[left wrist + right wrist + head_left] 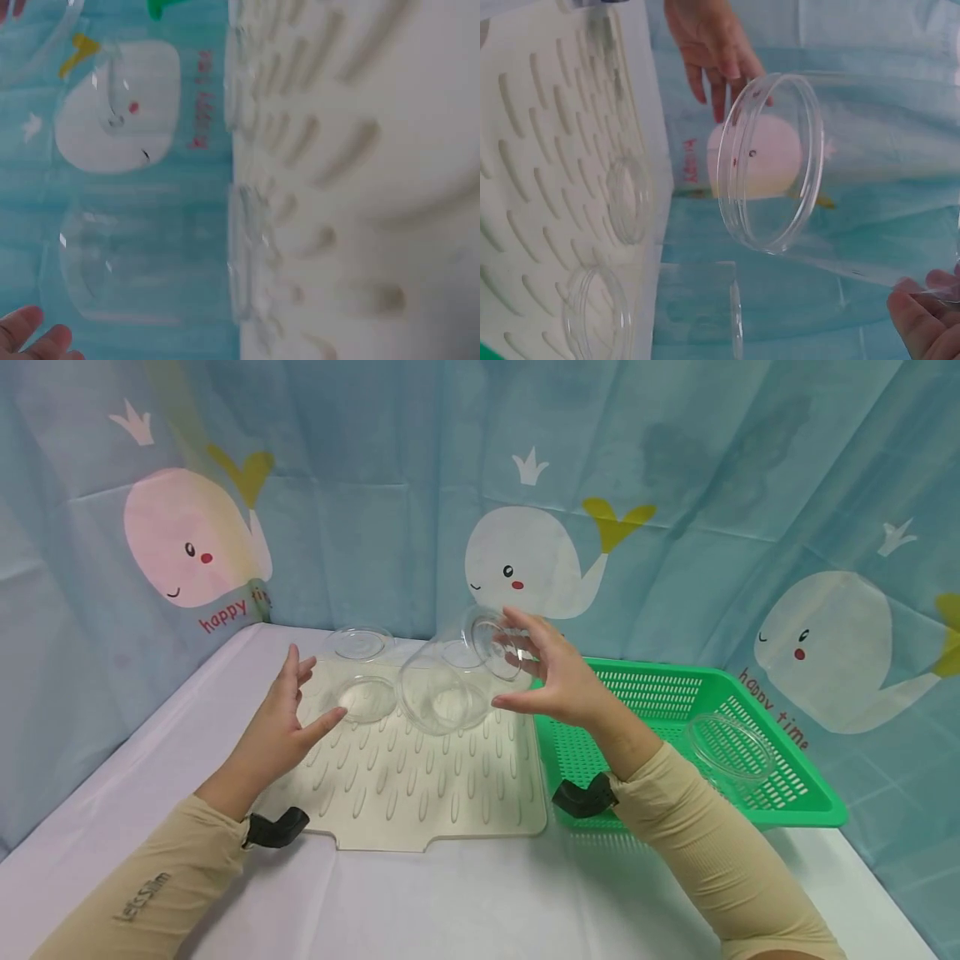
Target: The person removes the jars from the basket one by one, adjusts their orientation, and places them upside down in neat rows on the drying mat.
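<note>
A clear, wide-mouthed plastic jar (438, 681) is in my right hand (558, 681), which grips it around the base end, fingers behind and thumb in front. The jar hangs tilted over the ribbed drying mat (420, 785), its ringed mouth facing down and left. In the right wrist view, fingertips (922, 319) press against the base end. My left hand (281, 722) is held up with fingers and thumb spread, holding nothing. Just to its right, a second clear jar (157, 255) stands mouth down on the mat. Another upturned jar (142, 94) stands beyond it, partly behind the held one in the head view.
A green slotted basket (821, 810) stands at the right, under my right forearm, with a clear jar (731, 747) in its right part. White cloth (465, 910) covers the table. A blue whale-print curtain (360, 552) hangs close behind the mat.
</note>
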Available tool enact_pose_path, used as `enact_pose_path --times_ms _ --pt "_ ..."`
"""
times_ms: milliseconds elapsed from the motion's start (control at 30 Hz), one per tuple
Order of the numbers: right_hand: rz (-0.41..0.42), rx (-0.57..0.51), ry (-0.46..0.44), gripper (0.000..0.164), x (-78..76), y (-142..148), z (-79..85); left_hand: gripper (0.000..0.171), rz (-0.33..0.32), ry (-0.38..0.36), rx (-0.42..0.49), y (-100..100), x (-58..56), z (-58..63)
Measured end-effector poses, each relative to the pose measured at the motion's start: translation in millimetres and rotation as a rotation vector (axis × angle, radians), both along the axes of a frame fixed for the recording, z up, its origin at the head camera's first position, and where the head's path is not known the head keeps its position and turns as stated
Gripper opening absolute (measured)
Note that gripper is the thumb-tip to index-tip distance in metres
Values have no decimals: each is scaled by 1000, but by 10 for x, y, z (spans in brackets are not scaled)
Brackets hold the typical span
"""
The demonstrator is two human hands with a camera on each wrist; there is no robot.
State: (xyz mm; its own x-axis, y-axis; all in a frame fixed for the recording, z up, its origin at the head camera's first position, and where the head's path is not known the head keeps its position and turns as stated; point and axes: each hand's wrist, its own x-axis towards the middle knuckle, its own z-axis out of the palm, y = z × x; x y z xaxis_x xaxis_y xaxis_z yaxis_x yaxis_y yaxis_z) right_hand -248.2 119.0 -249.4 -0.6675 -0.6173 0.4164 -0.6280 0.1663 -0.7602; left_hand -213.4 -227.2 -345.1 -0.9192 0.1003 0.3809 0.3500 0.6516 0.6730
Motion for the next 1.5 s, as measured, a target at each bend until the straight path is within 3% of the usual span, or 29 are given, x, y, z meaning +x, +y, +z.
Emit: enact_pose_path --times_ms 167,367,600,833,1033,1200,1500 --pt "-27 43 2 93 -20 -9 -38 104 50 -173 -122 -219 -84 -147" --pt "-35 54 1 94 -29 -31 -57 110 -2 -331 -224 -349 -172 -301" --pt "-63 101 -4 94 -37 -51 -71 109 -10 -384 -410 -421 -229 -482" --pt "-94 161 -10 94 -31 -55 -66 117 -15 -432 -536 -433 -186 -569" --pt "-99 174 -13 95 -19 -71 -64 119 -10 -446 -568 -435 -166 -576" --pt "-155 188 -8 95 16 -143 -63 120 -11 -450 -569 -445 -164 -582" --pt "-197 116 -67 94 154 -397 -11 118 -17 -435 -565 -430 -154 -574"
